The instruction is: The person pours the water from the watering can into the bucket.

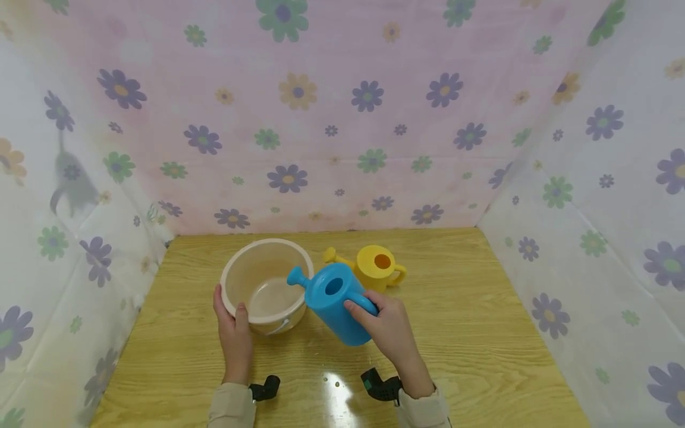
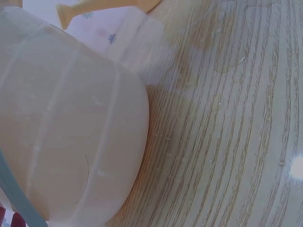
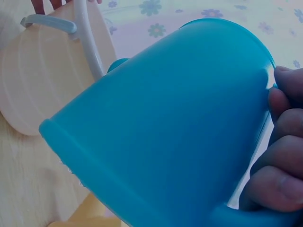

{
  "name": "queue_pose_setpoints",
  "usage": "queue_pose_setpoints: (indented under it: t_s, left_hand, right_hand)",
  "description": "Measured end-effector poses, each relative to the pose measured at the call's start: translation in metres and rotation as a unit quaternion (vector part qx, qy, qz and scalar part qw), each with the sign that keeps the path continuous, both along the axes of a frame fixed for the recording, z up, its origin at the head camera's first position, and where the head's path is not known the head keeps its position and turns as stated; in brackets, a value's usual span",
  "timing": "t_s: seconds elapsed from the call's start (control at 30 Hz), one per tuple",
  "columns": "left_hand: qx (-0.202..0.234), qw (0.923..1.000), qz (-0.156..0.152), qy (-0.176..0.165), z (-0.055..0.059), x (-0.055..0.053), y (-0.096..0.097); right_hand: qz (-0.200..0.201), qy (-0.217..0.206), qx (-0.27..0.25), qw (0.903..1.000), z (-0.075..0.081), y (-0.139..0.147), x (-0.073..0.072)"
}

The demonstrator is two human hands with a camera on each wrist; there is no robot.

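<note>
The blue watering can (image 1: 338, 312) is left of the right grip (image 1: 393, 327) clasping its handle (image 1: 365, 301); the left grip (image 1: 234, 340) pinches the bucket (image 1: 250, 267).

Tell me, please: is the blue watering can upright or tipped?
Somewhat tipped: in the head view, the blue watering can leans left, towards the bucket.

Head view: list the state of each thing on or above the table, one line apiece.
Bucket: open at the top, gripped at its rim by the left hand.
Blue watering can: raised off the table, tilted, spout toward the bucket, gripped by the right hand; no stream visible.
Yellow watering can: standing upright, not held.
Table: dotted with what look like liquid drops.
</note>
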State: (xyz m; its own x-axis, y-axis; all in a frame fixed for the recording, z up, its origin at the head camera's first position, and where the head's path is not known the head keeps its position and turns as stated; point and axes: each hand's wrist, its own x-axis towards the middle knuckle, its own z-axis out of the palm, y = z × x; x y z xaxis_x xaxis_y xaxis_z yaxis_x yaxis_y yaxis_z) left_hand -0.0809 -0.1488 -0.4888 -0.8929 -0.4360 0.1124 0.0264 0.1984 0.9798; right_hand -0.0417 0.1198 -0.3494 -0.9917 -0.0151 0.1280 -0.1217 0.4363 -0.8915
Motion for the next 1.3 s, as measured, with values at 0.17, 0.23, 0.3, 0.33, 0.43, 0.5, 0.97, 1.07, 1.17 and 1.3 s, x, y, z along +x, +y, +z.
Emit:
queue_pose_setpoints:
  t_s: [0.17, 0.23, 0.3, 0.33, 0.43, 0.5, 0.97, 1.07, 1.17, 1.3]
  left_hand:
    - [-0.006, 1.0, -0.004, 0.0, 0.001, -0.001, 0.0]
    - [-0.005, 1.0, -0.001, 0.001, 0.001, -0.001, 0.0]
    - [-0.004, 1.0, 0.002, 0.0, 0.001, 0.0, 0.001]
    - [-0.004, 1.0, 0.004, -0.001, 0.001, 0.0, 0.001]
    - [-0.003, 1.0, 0.004, 0.0, 0.0, 0.001, 0.001]
    - [-0.004, 1.0, 0.003, 0.002, 0.0, 0.0, 0.001]
    - [-0.003, 1.0, 0.002, 0.009, 0.003, 0.0, 0.002]
    - [-0.001, 1.0, 0.002, 0.007, 0.002, 0.0, 0.001]
    - [-0.002, 1.0, 0.004, 0.004, 0.001, 0.0, 0.001]
    - [-0.003, 1.0, 0.004, -0.001, 0.001, 0.0, 0.0]
  right_hand:
    - [-0.003, 0.005, -0.002, 1.0, 0.008, -0.002, 0.003]
    - [-0.002, 0.005, 0.0, 1.0, 0.008, -0.002, 0.003]
    - [-0.001, 0.002, 0.002, 1.0, 0.009, -0.002, 0.003]
    - [0.0, 0.001, 0.003, 1.0, 0.009, -0.002, 0.003]
    - [0.002, 0.002, 0.004, 1.0, 0.009, -0.002, 0.003]
    - [0.003, 0.003, 0.003, 1.0, 0.008, -0.002, 0.003]
    - [0.008, -0.006, -0.004, 0.9999, 0.009, -0.003, 0.003]
    - [0.01, -0.009, -0.004, 0.9999, 0.009, -0.002, 0.003]
    - [0.011, -0.012, -0.006, 0.9998, 0.009, -0.002, 0.002]
    - [0.013, -0.012, -0.009, 0.9998, 0.008, -0.002, 0.003]
